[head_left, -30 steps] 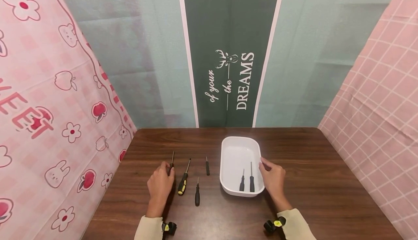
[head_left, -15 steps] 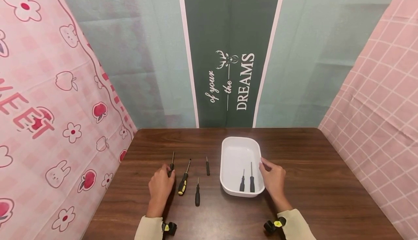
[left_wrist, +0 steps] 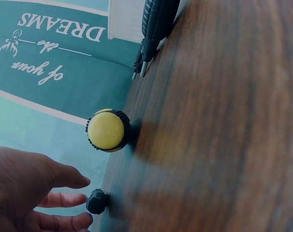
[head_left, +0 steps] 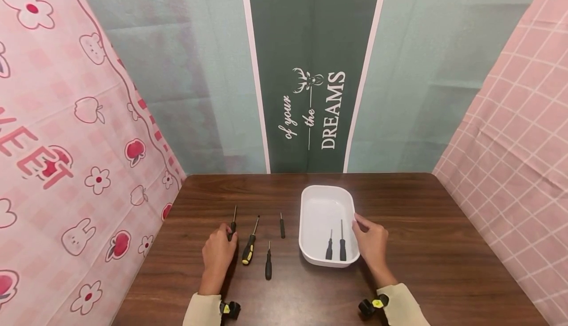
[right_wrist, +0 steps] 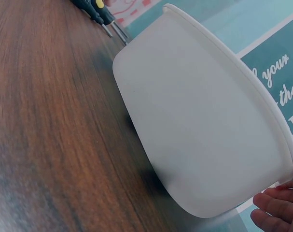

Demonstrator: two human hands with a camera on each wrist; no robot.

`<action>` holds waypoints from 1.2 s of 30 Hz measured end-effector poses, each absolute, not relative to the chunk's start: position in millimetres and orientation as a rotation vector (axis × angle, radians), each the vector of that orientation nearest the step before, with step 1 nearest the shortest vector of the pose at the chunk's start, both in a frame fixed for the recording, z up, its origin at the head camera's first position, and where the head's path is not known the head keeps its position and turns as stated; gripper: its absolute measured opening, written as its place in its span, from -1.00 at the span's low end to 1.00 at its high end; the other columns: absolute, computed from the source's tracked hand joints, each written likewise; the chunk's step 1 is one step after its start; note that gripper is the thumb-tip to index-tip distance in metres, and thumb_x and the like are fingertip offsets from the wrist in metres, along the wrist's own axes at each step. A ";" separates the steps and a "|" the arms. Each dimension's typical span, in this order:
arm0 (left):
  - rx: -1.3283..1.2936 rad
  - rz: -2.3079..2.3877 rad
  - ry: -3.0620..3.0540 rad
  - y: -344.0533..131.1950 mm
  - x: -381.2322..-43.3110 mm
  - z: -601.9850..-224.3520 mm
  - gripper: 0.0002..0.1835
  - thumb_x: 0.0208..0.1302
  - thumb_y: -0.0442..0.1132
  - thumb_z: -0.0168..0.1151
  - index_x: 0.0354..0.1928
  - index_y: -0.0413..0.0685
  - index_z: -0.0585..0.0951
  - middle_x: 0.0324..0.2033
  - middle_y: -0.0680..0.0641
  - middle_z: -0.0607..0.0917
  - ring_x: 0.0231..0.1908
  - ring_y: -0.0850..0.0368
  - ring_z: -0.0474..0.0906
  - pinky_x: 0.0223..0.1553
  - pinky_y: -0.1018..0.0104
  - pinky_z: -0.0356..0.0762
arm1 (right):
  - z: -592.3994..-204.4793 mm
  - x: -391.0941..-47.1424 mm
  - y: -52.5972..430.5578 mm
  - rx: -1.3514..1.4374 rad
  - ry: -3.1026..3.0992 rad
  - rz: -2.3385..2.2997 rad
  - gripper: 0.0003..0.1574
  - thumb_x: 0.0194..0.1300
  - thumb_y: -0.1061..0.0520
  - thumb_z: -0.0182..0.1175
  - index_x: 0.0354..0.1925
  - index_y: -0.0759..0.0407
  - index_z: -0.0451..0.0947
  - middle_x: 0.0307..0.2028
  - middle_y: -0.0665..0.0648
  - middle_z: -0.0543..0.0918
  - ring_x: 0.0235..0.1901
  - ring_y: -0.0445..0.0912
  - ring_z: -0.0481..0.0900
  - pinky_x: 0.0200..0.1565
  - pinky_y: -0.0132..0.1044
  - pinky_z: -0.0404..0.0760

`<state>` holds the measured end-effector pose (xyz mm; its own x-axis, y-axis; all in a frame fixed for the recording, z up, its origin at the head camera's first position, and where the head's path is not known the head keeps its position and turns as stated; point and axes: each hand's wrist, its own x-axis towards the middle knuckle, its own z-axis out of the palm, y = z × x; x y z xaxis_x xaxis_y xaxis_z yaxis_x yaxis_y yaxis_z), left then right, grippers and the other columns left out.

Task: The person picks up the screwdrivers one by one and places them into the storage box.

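My left hand (head_left: 219,252) is at the handle of a thin dark screwdriver (head_left: 234,220) lying on the table. In the left wrist view, its thumb and fingers (left_wrist: 64,199) stand apart, fingertips right beside the black handle end (left_wrist: 97,202). My right hand (head_left: 372,243) pinches the right rim of a white plastic tub (head_left: 306,257); much of this grip is hidden in the right wrist view. Inside the tub lie two dark screwdrivers, a shorter one (head_left: 329,249) and a longer one (head_left: 342,247).
Between hand and tub lie a black-and-yellow screwdriver (head_left: 249,249), a black screwdriver (head_left: 268,265) and a small slim one (head_left: 282,227). Everything rests on a brown wooden table (head_left: 421,267). Printed cloths (head_left: 213,69) hang behind and at both sides.
My left hand has shifted slightly back and right, showing more of the dark screwdriver's handle. The right hand and the tub have not moved.
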<state>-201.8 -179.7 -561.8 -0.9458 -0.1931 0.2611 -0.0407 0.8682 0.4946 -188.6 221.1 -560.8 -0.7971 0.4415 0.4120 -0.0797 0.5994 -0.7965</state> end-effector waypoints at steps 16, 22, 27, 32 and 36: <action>0.165 -0.715 -2.735 -181.0 -201.0 -562.6 -0.80 0.22 -0.22 0.42 -0.32 -0.09 0.55 -0.45 -0.19 0.67 -0.46 -0.27 0.64 -0.54 -0.09 0.47 | -561.8 -188.3 222.0 -0.310 -2.259 1.176 -0.71 0.23 0.29 0.38 -0.05 0.29 0.74 -0.09 0.31 0.72 0.01 0.21 0.68 -0.03 0.11 0.60; 0.165 -0.725 -2.718 -181.5 -201.3 -562.6 -0.78 0.21 -0.24 0.42 -0.39 -0.08 0.51 -0.50 -0.16 0.62 -0.47 -0.26 0.62 -0.53 -0.10 0.46 | -560.3 -188.1 221.4 -0.308 -2.262 1.179 -0.70 0.23 0.29 0.38 -0.04 0.29 0.73 -0.08 0.32 0.72 0.01 0.23 0.68 -0.02 0.13 0.60; 0.170 -0.736 -2.714 -182.0 -201.3 -562.5 -0.77 0.21 -0.25 0.42 -0.41 -0.07 0.50 -0.49 -0.15 0.60 -0.47 -0.25 0.61 -0.52 -0.10 0.46 | -559.8 -188.4 220.7 -0.312 -2.256 1.181 -0.70 0.23 0.29 0.38 -0.04 0.29 0.74 -0.09 0.31 0.72 0.00 0.21 0.69 -0.04 0.11 0.60; 0.176 -0.755 -2.716 -182.2 -201.3 -562.8 -0.76 0.20 -0.24 0.42 -0.42 -0.08 0.49 -0.50 -0.16 0.60 -0.47 -0.26 0.61 -0.52 -0.11 0.46 | -559.6 -188.4 220.6 -0.311 -2.248 1.175 -0.71 0.22 0.29 0.39 -0.05 0.28 0.74 -0.11 0.31 0.73 -0.01 0.20 0.70 -0.05 0.09 0.60; 0.186 -0.764 -2.734 -182.1 -201.2 -562.6 -0.74 0.22 -0.22 0.43 -0.42 -0.09 0.49 -0.53 -0.17 0.60 -0.51 -0.22 0.59 -0.53 -0.07 0.45 | -559.8 -188.4 220.9 -0.301 -2.242 1.169 -0.71 0.21 0.30 0.39 -0.06 0.29 0.74 -0.12 0.31 0.73 -0.03 0.20 0.70 -0.06 0.10 0.60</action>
<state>-201.2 -182.1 -562.6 -0.9479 -0.2013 0.2470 -0.0441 0.8505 0.5242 -188.4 220.9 -559.8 -0.8024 0.4479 0.3943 -0.0669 0.5890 -0.8053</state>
